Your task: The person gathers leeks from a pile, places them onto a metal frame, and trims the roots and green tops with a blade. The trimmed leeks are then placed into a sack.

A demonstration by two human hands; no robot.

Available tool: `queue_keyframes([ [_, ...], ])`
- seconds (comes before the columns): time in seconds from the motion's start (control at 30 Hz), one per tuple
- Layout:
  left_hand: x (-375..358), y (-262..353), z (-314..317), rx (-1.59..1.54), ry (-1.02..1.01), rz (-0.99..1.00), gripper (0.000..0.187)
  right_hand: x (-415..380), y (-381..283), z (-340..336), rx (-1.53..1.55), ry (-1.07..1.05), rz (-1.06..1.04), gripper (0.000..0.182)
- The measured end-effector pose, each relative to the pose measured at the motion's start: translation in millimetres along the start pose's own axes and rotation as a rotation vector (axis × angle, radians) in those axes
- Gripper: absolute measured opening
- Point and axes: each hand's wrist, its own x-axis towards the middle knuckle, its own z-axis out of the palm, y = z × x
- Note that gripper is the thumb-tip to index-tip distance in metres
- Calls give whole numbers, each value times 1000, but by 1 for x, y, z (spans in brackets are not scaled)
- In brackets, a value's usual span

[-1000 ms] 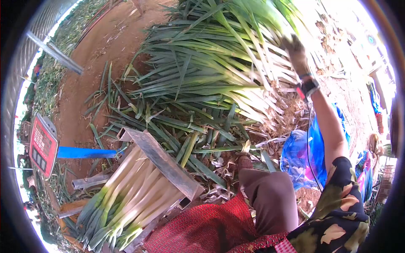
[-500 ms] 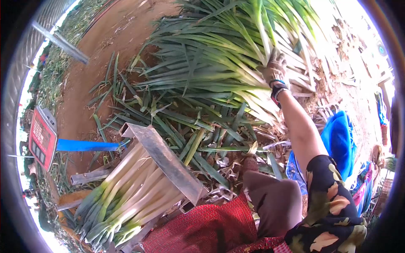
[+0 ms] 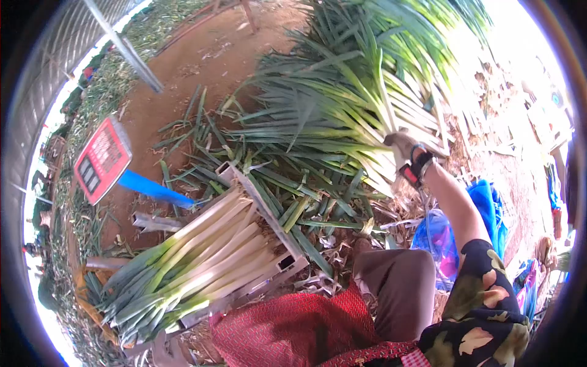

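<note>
My right hand [image 3: 405, 145], in a dirty glove, reaches to the white root ends of a big heap of leeks [image 3: 330, 116]. Its fingers are curled round the lower end of one leek [image 3: 383, 92] that lies across the top of the pile, with its green leaves pointing away from me. The fingertips are partly hidden. A dark band and a blue band circle the wrist. My left hand is not in view. To the left, a bundle of leeks [image 3: 202, 251] lies in a metal weighing frame [image 3: 269, 214], roots against the raised end plate.
A red scale display [image 3: 103, 160] stands on a blue post [image 3: 156, 189] at the left. Loose cut leaves [image 3: 312, 244] litter the ground before my knee [image 3: 397, 287]. At the right lie a blue cloth [image 3: 489, 208] and plastic bags [image 3: 437, 241]. A metal pole [image 3: 125, 49] slants upper left.
My right hand has drawn back toward me, and its fingers have curled round a leek's root end. The view has shifted, so the scale and frame appear at a different angle.
</note>
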Motion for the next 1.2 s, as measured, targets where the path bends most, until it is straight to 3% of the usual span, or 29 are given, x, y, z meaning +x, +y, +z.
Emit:
queue_keyframes([
  [0.07,-4,21,-12,60,41,-30,33,-16,-68,-2,811,139,337,20],
  [0.13,-11,8,-7,-66,79,47,34,-25,-119,-20,1214,20,624,22],
  [0.17,-12,-3,1,-180,106,98,37,-33,-134,-31,1280,0,543,23],
  [0.23,-16,35,0,-383,132,145,28,-44,-155,-37,1428,-70,426,27],
  [0.3,-26,81,-12,-412,120,315,21,-57,-179,-37,1588,-161,355,34],
  [0.33,-27,95,-12,-472,100,465,19,-68,-186,-60,1527,-267,268,41],
  [0.4,-38,119,3,-556,18,523,27,-97,-267,-103,1236,-283,-206,49],
  [0.47,-44,152,22,-707,-195,664,38,-156,-296,-80,1217,-177,-272,50],
  [0.53,-57,182,60,-898,-490,574,53,-194,-287,-35,1520,-147,224,46],
  [0.57,-62,194,106,-949,-416,653,59,-209,-295,-19,1588,-125,411,41],
  [0.6,-70,203,143,-986,-556,613,74,-224,-316,-14,1579,-122,498,37],
  [0.63,-72,212,106,-961,-974,420,58,-238,-337,-9,1570,-114,591,32],
  [0.7,-101,224,172,-1406,-1197,111,48,-255,-355,19,1624,-197,751,24],
  [0.73,-116,225,199,-1610,-1270,-60,43,-258,-317,72,1615,-270,613,19],
  [0.8,-130,218,234,-1777,-1329,-280,33,-276,-274,142,1039,-182,196,23],
  [0.9,-136,191,289,-1574,-1400,-269,35,-285,-279,145,1488,-445,901,35],
  [0.93,-135,185,292,-1353,-1352,-270,33,-294,-279,141,1173,-389,539,36],
  [0.97,-136,176,293,-1320,-1333,-287,33,-302,-281,141,1119,-383,458,31],
  [1.03,-136,164,268,-1442,-1326,-344,33,-307,-279,156,1227,-454,449,26],
  [1.07,-129,154,284,-1184,-1368,-92,29,-311,-276,161,1270,-473,441,26],
  [1.13,-136,156,298,-1448,-1388,-383,35,-314,-270,176,1274,-456,373,26],
  [1.2,-136,151,293,-1427,-1382,-442,34,-315,-262,199,1260,-401,288,27],
])
